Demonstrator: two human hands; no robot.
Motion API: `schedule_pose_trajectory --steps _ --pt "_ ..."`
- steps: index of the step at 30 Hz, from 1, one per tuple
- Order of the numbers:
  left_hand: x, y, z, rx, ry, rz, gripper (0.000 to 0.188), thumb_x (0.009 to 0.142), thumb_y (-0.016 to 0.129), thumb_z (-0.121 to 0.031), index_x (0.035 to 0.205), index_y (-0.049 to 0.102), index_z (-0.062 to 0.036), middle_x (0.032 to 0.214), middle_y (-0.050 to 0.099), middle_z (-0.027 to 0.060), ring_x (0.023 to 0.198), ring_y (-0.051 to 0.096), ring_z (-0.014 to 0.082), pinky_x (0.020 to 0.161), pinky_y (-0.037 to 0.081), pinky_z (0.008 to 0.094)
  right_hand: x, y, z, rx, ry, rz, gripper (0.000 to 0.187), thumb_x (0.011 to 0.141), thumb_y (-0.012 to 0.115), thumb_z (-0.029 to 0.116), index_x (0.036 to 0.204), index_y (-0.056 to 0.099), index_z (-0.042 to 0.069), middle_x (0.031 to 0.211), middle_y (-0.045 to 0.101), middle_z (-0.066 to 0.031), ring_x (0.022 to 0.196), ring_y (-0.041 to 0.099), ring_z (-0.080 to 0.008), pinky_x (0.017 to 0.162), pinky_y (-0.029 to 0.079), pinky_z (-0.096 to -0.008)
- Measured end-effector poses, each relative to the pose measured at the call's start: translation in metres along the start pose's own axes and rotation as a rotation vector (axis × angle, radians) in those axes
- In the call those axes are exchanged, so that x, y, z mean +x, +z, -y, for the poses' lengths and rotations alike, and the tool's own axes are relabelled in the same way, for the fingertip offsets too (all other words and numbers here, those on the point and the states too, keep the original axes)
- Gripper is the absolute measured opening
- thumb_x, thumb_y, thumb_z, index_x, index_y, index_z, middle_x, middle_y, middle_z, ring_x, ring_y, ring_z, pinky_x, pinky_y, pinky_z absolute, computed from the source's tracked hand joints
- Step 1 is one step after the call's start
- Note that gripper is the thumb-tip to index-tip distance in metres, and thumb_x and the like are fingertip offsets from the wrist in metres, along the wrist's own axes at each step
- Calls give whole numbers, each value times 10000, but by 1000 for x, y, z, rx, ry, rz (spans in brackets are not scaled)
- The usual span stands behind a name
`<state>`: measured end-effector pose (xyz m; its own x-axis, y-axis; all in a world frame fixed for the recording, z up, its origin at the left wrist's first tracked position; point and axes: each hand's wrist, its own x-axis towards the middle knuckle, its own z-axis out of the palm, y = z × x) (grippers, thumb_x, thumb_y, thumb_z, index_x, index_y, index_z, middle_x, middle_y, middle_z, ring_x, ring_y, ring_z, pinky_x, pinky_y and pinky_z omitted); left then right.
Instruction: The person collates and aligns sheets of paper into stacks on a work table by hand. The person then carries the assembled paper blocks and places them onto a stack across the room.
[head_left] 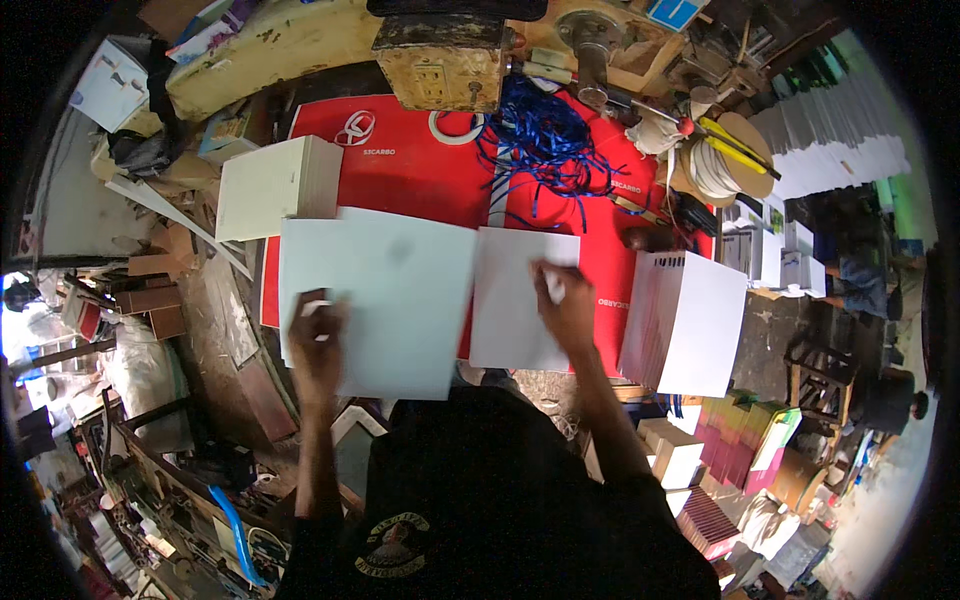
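Note:
My left hand (318, 338) is over the left part of a large white sheet or board (390, 290), its fingers curled in. White patches show between those fingers; whether they are something held or the sheet behind, I cannot make out. My right hand (566, 302) is over a smaller white sheet (515, 310) just to the right, thumb and fingers pinched together, slightly blurred. A bit of white shows inside the pinch too. The large sheet's right edge meets the smaller one's left side. Both lie on a red printed cover (400, 190) on the table.
A cream stack (262, 192) stands at the far left, a white stack (705, 325) at the right. Tangled blue ribbon (545, 135), a tape roll (435, 125), a cord spool (740, 175) and a yellow-handled tool (735, 152) lie at the back, near a worn metal box (440, 75).

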<state>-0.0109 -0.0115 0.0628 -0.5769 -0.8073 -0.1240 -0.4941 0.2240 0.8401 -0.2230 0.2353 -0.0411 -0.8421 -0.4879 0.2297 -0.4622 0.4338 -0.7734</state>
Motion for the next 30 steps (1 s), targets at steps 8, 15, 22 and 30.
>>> schedule_pose_trajectory --steps 8,15,22,30 --pt "17 58 -14 293 479 45 431 799 702 -92 1209 576 -46 1316 462 170 1224 445 338 1034 385 424 151 57 -42 -260 -205 650 182 762 727 93 939 727 51 923 705 -148 863 675 -272 781 530 -386" --pt "34 243 -17 428 714 556 1013 734 755 -525 1410 312 86 1345 399 324 1297 354 513 1089 348 525 177 5 -47 -72 -246 740 208 747 783 238 812 755 42 743 715 -135 645 695 -208 618 533 -359" --pt "23 244 -23 428 709 430 969 585 862 -429 1333 412 -8 1326 413 226 1204 445 424 931 479 485 127 -53 -76 -255 -19 260 229 801 754 357 887 773 145 768 706 -146 720 704 -257 687 554 -365" --pt "45 245 13 -249 469 454 522 588 917 -191 956 564 -78 913 566 38 809 532 147 661 448 316 -35 -63 -74 -28 190 12 151 843 726 218 956 771 129 764 704 -114 602 636 -190 568 511 -341"
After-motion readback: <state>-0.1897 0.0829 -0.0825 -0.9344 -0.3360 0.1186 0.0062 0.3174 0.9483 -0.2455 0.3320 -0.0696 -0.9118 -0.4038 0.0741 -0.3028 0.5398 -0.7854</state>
